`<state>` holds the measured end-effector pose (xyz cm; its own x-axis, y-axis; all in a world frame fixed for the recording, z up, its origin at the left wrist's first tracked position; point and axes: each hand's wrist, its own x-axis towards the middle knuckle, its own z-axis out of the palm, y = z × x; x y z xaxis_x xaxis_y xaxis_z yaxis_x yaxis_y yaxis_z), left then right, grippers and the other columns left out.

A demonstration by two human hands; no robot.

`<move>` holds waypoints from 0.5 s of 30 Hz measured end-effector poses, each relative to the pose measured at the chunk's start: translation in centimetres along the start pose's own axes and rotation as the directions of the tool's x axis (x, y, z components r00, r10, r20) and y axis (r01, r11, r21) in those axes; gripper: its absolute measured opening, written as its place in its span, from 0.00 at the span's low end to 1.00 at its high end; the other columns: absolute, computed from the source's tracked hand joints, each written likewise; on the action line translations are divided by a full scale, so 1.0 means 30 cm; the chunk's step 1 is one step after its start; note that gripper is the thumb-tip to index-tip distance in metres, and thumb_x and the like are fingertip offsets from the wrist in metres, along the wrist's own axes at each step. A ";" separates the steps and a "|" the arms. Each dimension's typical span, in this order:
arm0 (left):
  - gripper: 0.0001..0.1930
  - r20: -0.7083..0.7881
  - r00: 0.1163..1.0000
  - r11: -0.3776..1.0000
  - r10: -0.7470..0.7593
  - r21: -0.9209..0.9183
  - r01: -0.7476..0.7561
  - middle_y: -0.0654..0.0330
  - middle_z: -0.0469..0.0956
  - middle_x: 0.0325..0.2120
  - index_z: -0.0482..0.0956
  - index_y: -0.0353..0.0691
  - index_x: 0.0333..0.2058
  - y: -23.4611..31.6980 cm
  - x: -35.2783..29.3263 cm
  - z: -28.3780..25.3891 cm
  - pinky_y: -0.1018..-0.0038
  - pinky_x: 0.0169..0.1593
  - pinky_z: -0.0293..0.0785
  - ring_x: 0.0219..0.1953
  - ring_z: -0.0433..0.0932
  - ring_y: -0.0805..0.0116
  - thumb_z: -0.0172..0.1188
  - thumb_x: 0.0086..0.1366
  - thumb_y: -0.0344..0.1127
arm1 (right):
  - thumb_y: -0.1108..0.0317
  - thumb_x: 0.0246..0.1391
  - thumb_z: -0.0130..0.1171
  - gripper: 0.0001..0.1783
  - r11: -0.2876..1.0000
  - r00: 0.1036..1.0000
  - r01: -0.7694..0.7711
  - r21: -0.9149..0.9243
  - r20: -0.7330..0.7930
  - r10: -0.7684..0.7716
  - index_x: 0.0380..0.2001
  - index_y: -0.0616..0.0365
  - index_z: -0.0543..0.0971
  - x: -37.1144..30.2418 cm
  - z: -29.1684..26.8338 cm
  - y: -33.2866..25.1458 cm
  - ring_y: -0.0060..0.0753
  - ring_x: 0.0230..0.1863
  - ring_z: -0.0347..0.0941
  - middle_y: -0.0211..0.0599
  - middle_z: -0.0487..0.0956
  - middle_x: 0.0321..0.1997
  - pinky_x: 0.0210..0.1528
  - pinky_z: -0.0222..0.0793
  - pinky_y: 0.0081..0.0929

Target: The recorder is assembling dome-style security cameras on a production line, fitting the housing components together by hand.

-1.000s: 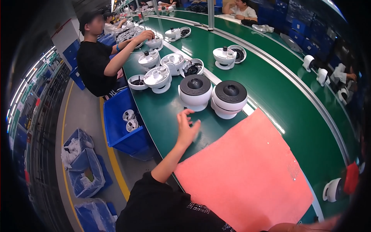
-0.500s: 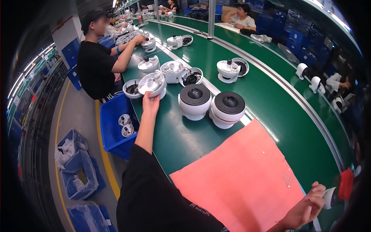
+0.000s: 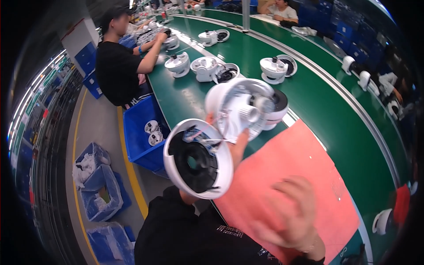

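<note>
My right hand (image 3: 291, 216) hangs blurred at five o'clock, fingers spread and empty, over the pink mat (image 3: 309, 176). At centre, my left hand (image 3: 236, 145) grips a white housing (image 3: 240, 108), lifted clear of the green belt (image 3: 318, 97); its black-lined dome cover (image 3: 198, 158) dangles by wires. At eleven o'clock, a co-worker (image 3: 119, 66) sits beside more units (image 3: 205, 68).

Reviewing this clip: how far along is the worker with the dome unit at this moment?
Done: an opened white dome housing and its ring-shaped base, joined by wires, are lifted off the green conveyor. In hand: the left hand holds them above the pink mat; the right hand hovers blurred, holding nothing visible. Left: the two halves are apart, not closed; more open units wait upstream.
</note>
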<state>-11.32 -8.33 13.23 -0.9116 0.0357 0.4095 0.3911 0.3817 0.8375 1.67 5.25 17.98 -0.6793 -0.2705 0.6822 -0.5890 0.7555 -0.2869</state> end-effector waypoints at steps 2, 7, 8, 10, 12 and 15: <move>0.32 0.129 0.990 0.891 0.050 -0.454 0.014 0.56 0.71 0.47 0.50 0.31 0.55 -0.029 -0.046 0.106 0.67 0.61 0.49 0.50 0.69 0.70 0.58 0.58 0.35 | 0.56 0.40 0.62 0.25 0.998 0.998 0.062 -0.019 0.000 -0.062 0.43 0.54 0.75 0.020 0.079 -0.062 0.39 0.45 0.68 0.37 0.72 0.44 0.44 0.66 0.38; 0.39 0.332 0.940 0.786 0.076 -0.601 0.149 0.54 0.52 0.59 0.36 0.36 0.60 0.049 -0.133 0.307 0.71 0.64 0.42 0.59 0.57 0.69 0.55 0.60 0.34 | 0.57 0.44 0.61 0.23 0.989 1.000 0.025 -0.148 -0.004 -0.026 0.45 0.51 0.74 -0.033 0.171 -0.084 0.31 0.37 0.69 0.32 0.71 0.36 0.40 0.63 0.32; 0.34 0.299 0.944 0.883 0.139 -0.469 0.019 0.53 0.61 0.54 0.46 0.36 0.59 0.070 -0.147 0.308 0.72 0.60 0.51 0.57 0.60 0.67 0.56 0.59 0.30 | 0.61 0.43 0.61 0.20 0.972 0.999 0.015 -0.233 -0.042 -0.026 0.43 0.49 0.75 -0.036 0.171 -0.090 0.25 0.32 0.67 0.27 0.70 0.31 0.37 0.61 0.29; 0.34 0.262 0.956 0.864 0.129 -0.504 0.022 0.53 0.61 0.54 0.47 0.36 0.59 0.070 -0.183 0.345 0.72 0.60 0.52 0.56 0.61 0.66 0.56 0.59 0.31 | 0.62 0.40 0.61 0.21 0.964 0.998 -0.027 -0.264 -0.063 0.011 0.42 0.48 0.76 -0.061 0.152 -0.100 0.25 0.31 0.67 0.27 0.69 0.30 0.36 0.60 0.28; 0.34 0.335 0.940 0.712 0.069 -0.676 0.189 0.55 0.58 0.57 0.46 0.33 0.58 0.094 -0.216 0.336 0.70 0.64 0.44 0.59 0.57 0.70 0.55 0.60 0.37 | 0.67 0.34 0.61 0.20 0.962 0.991 -0.060 -0.267 -0.133 0.025 0.38 0.49 0.76 -0.080 0.146 -0.106 0.26 0.28 0.65 0.27 0.68 0.29 0.33 0.59 0.28; 0.27 0.605 0.772 0.852 0.194 -0.494 0.173 0.53 0.65 0.52 0.58 0.33 0.52 0.112 -0.191 0.244 0.67 0.60 0.52 0.56 0.62 0.65 0.58 0.58 0.37 | 0.68 0.32 0.63 0.16 0.985 0.982 -0.088 -0.150 -0.179 0.060 0.31 0.52 0.75 -0.112 0.062 -0.096 0.29 0.27 0.65 0.29 0.68 0.28 0.29 0.59 0.28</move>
<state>-5.71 -0.48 11.06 -0.7047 0.6604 0.2595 0.2377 -0.1248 0.9633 4.84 2.87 15.26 -0.6244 -0.1136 0.7728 -0.4547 0.8573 -0.2414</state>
